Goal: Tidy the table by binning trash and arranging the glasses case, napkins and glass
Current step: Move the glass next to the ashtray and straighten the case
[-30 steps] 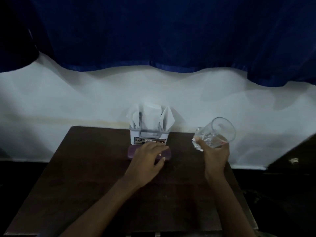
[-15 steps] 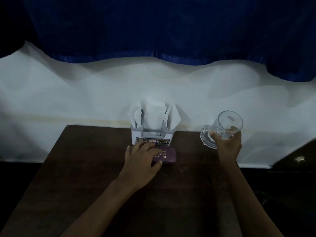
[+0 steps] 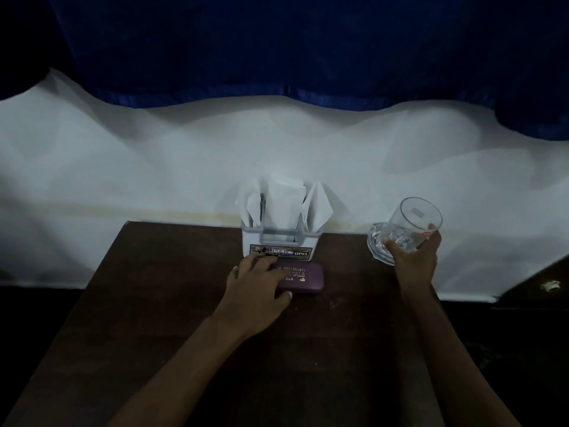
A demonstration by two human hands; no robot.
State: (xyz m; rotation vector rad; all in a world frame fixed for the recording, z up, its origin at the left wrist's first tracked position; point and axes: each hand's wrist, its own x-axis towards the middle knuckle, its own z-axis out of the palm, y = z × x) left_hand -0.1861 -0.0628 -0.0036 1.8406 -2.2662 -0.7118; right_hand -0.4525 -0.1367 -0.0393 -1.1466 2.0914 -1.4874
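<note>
Head view: a dark wooden table (image 3: 154, 303) filled the lower half of the frame, with both bare forearms reaching onto it from 6 o'clock.

At the table's 12 o'clock edge stood a white napkin holder (image 3: 277, 245), upright, with a strip label across its front. White napkins (image 3: 284, 204) stuck up out of it. Directly at the holder's 6 o'clock, just beside its base, lay the purple glasses case (image 3: 308, 278), flat, its long side running from 9 to 3 o'clock, gold lettering on the lid.

The left hand (image 3: 257, 286) rested on the 9 o'clock end of the case. Its fingers lay fairly straight and spread across the lid, the foremost tip reaching the foot of the holder, and the thumb sat against the case's near edge.

Toward 2 o'clock, at the table's far right corner, the right hand (image 3: 414, 260) held the clear glass (image 3: 409, 228), fingers and thumb curled round its lower body. The glass was tilted, its open mouth toward 1 o'clock and its thick base toward 8 o'clock. Whether the base touched the table could not be told.

Behind the table hung a white cloth (image 3: 123, 164) and, above it, a dark blue curtain (image 3: 277, 41).
</note>
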